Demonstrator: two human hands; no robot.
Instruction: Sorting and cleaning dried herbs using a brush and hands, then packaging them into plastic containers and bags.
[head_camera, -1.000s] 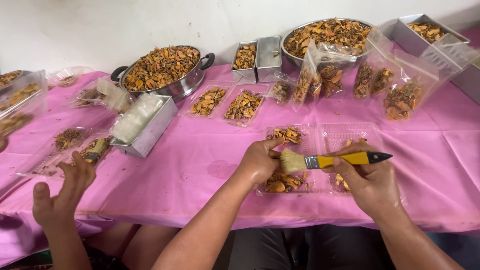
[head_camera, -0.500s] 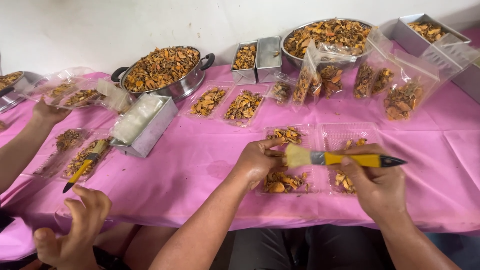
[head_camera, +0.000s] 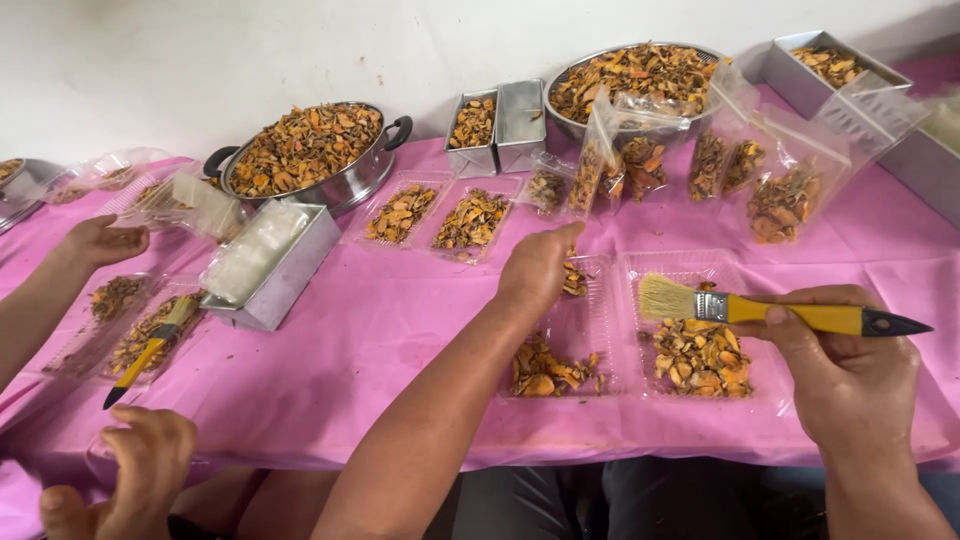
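Right hand (head_camera: 850, 375) closed round a yellow-handled brush (head_camera: 770, 312) held level above one clear tray (head_camera: 700, 330) of orange pieces — left hand (head_camera: 535, 272) loosely curled, fingertips on the neighbouring tray (head_camera: 565, 340).

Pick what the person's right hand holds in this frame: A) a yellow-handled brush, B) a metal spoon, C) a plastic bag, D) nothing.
A: the right hand grips a yellow-handled brush, its bristles over the clear tray of orange pieces, while the left hand rests on the next tray.
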